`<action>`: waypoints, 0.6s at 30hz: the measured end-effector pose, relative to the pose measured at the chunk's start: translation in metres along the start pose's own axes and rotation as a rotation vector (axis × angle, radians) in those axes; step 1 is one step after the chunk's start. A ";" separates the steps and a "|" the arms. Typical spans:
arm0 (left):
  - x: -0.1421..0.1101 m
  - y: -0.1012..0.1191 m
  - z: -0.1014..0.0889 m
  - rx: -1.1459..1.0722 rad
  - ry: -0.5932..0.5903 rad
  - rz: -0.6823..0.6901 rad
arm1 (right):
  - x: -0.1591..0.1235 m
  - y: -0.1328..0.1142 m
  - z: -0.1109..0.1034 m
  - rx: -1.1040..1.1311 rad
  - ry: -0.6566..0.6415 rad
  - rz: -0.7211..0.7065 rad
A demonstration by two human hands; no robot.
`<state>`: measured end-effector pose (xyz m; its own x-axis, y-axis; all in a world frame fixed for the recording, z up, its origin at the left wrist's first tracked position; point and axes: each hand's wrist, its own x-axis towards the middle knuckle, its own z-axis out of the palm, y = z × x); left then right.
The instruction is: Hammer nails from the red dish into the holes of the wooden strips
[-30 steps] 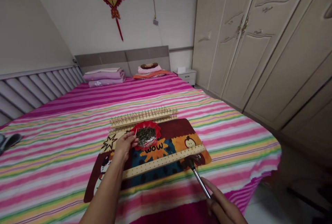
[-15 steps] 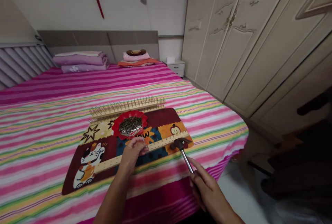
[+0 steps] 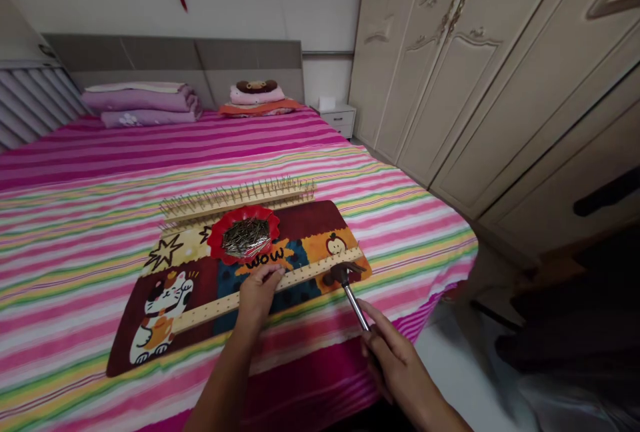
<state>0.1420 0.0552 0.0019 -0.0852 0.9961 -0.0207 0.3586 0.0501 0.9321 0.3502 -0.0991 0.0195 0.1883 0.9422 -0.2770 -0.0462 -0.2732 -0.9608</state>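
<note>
My left hand point(image 3: 257, 295) is closed in a pinch over the middle of a pale wooden strip point(image 3: 207, 313) with rows of small holes. A thin nail, mostly hidden, appears to be between its fingertips. In my right hand point(image 3: 395, 359) is a hammer point(image 3: 356, 305), gripped by its shiny handle. The hammer's dark head rests low beside the strip's right part. Just beyond my left hand stands a red scalloped bowl point(image 3: 216, 240) full of loose nails point(image 3: 246, 237). Everything lies on a patterned mat point(image 3: 320, 219) with a cat drawing.
Behind the bowl lie wooden strips point(image 3: 235, 204) bristling with upright nails. The mat lies on a bed with a striped sheet point(image 3: 400, 219). Folded bedding point(image 3: 145, 102) sits by the headboard point(image 3: 150, 55). A wardrobe point(image 3: 450, 85) and a small white nightstand point(image 3: 340, 119) stand to the right.
The view has tipped slightly downward. My left fingertips have shifted a little on the strip, and the nail seen at them before is now harder to see. The hammer stays almost in place.
</note>
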 end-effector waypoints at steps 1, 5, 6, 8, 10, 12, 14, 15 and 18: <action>0.000 -0.001 0.000 0.001 0.009 0.020 | 0.000 0.000 0.000 -0.002 0.002 0.000; -0.001 -0.004 0.002 -0.001 0.036 0.061 | 0.002 0.002 0.000 -0.004 -0.007 0.004; -0.001 -0.004 0.003 0.003 0.041 0.070 | 0.003 0.003 -0.001 -0.006 -0.014 0.006; -0.001 -0.004 0.003 0.023 0.045 0.090 | 0.006 0.006 -0.001 -0.012 -0.030 0.004; -0.001 -0.005 0.003 0.042 0.045 0.105 | 0.007 0.009 -0.001 -0.017 -0.041 -0.004; -0.001 -0.006 0.003 0.052 0.041 0.114 | 0.006 0.008 -0.001 -0.020 -0.047 -0.010; -0.001 -0.007 0.004 0.065 0.035 0.124 | 0.004 0.005 0.000 -0.024 -0.047 -0.004; -0.001 -0.008 0.004 0.076 0.034 0.131 | 0.002 0.002 0.001 -0.026 -0.047 0.001; -0.002 -0.010 0.006 0.121 0.046 0.163 | -0.001 -0.008 0.004 -0.041 -0.060 -0.002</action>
<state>0.1442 0.0527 -0.0097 -0.0586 0.9876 0.1457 0.4800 -0.1001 0.8715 0.3465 -0.0971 0.0270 0.1294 0.9524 -0.2759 -0.0054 -0.2776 -0.9607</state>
